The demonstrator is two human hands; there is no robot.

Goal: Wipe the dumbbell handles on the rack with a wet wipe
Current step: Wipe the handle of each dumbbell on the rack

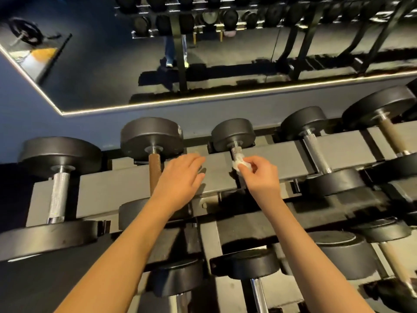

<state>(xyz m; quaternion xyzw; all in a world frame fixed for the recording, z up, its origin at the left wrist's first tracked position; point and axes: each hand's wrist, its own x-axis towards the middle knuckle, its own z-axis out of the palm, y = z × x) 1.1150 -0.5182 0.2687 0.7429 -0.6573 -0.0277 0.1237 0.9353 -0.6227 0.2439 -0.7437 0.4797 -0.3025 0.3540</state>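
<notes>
Several black dumbbells lie across the top tier of a grey rack point(112, 188). My right hand point(259, 175) pinches a crumpled white wet wipe point(238, 162) against the knurled steel handle point(235, 152) of the middle dumbbell point(233, 134). My hand hides the lower half of that handle. My left hand point(182, 179) lies with straight fingers on the grey rail just left of it, beside a dumbbell with a brown handle point(154, 168). It holds nothing.
More dumbbells sit at the left point(58, 193) and the right point(316, 152), and on a lower tier point(255, 267). A wall mirror point(158, 64) behind the rack reflects another rack and a person's legs.
</notes>
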